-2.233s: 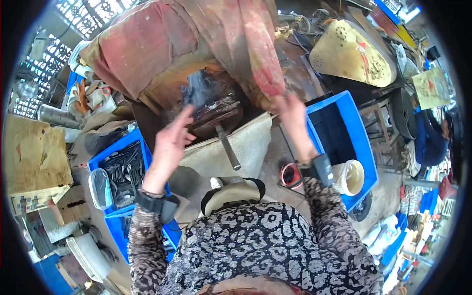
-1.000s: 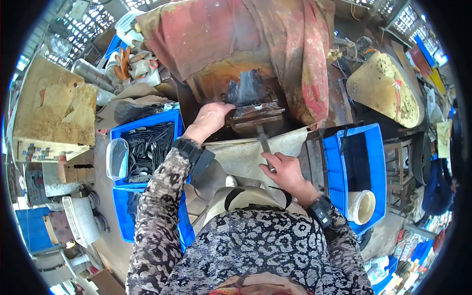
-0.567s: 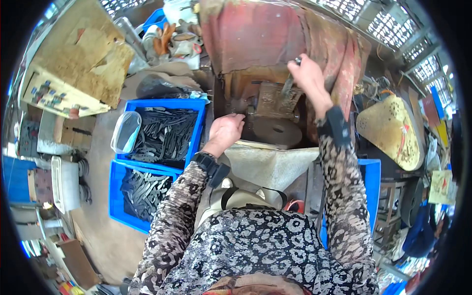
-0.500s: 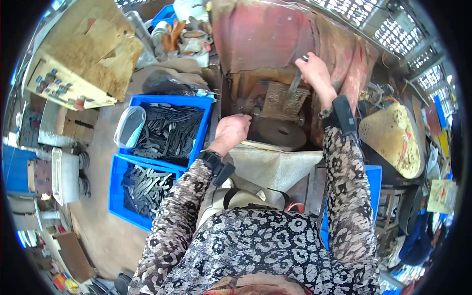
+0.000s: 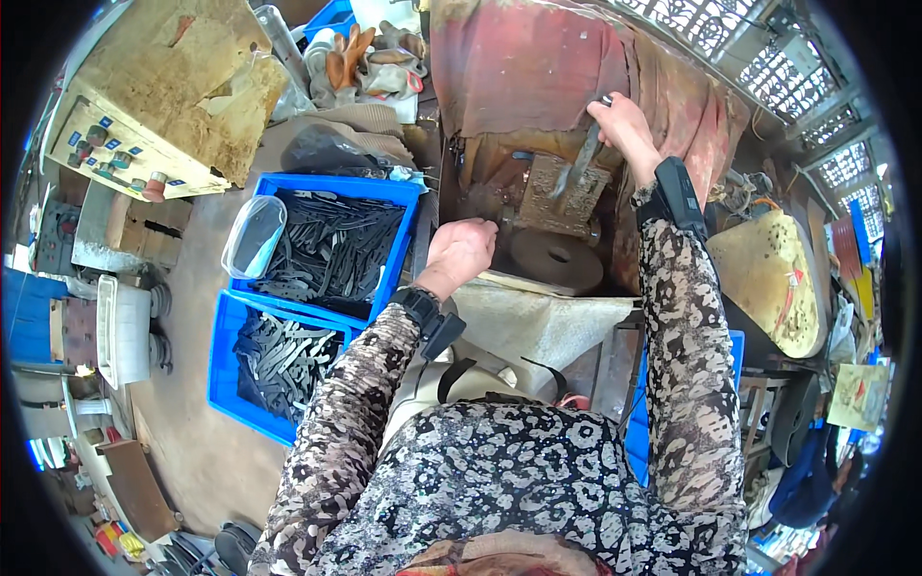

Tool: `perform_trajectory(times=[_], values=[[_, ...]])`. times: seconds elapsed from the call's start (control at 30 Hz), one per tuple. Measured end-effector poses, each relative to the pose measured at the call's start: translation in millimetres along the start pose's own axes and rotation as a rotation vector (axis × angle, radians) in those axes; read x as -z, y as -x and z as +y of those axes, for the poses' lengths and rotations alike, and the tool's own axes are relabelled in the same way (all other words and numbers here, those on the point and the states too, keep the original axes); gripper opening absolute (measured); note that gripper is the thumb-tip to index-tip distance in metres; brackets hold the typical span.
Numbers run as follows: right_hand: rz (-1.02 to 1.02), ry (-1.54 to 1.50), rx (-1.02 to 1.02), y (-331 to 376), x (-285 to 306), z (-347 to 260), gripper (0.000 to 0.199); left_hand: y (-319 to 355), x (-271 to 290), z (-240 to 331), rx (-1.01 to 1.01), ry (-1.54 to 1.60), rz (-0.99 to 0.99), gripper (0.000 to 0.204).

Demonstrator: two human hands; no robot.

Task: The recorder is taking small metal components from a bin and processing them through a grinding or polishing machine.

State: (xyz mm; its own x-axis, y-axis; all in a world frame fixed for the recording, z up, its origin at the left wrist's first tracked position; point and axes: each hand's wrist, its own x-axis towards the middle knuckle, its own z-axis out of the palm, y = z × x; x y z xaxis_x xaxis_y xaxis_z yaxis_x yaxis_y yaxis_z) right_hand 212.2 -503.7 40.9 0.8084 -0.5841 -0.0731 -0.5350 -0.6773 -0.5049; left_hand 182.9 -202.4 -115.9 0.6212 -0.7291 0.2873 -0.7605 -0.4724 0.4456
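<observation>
My right hand [image 5: 626, 129] is closed round the top end of a metal lever [image 5: 580, 161], which slants down to a rough, dirt-caked metal plate [image 5: 551, 197]. The plate stands inside the open, grimy housing [image 5: 471, 202] of a machine. In front of the plate lies a dark round disc [image 5: 559, 261] with a hole in its middle. My left hand [image 5: 463, 253] is closed at the left side of the housing, its fingertips pressed together beside the disc. Whatever those fingers may hold is hidden.
Left of the machine, two blue bins [image 5: 396, 259] hold many dark, flat metal strips; a clear plastic tub [image 5: 254, 238] sits on one bin. A control box with knobs [image 5: 115, 158] stands farther left. Red cloth [image 5: 528, 72] drapes over the machine. A yellowish triangular guard [image 5: 768, 278] is at right.
The whole view has shifted slightly. Both hands keep about the same places, the right on the lever and the left beside the disc.
</observation>
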Motion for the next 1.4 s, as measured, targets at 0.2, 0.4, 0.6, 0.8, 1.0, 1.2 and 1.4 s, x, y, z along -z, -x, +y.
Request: perform_trajectory(times=[0.2,0.4,0.6,0.8,1.0,1.2,1.4], values=[[0.016,-0.043,0.023,4.9,-2.3,6.6,0.045,-0.6,0.1,2.3,-0.023,0.011,0.091,0.009],[0.029,-0.021,-0.011,23.6,2.9,13.7,0.06,-0.9,-0.2,3.0,-0.01,0.023,0.087,0.009],[0.062,-0.013,-0.006,35.8,5.0,16.8,0.061,-0.8,0.4,3.6,-0.014,0.024,0.115,0.01],[0.043,-0.051,-0.029,41.5,-3.4,15.9,0.056,0.1,0.3,1.7,0.014,0.018,0.064,0.009],[-0.004,-0.09,-0.021,72.2,-21.8,43.7,0.048,1.0,-2.6,-2.5,0.009,0.035,0.057,0.009],[-0.05,-0.125,-0.097,123.7,-48.5,92.8,0.039,0.5,-2.3,-2.0,-0.002,0.044,0.021,0.01],[0.063,-0.16,-0.136,148.5,-80.4,125.8,0.036,-0.3,4.6,0.6,-0.001,0.04,0.024,0.011]])
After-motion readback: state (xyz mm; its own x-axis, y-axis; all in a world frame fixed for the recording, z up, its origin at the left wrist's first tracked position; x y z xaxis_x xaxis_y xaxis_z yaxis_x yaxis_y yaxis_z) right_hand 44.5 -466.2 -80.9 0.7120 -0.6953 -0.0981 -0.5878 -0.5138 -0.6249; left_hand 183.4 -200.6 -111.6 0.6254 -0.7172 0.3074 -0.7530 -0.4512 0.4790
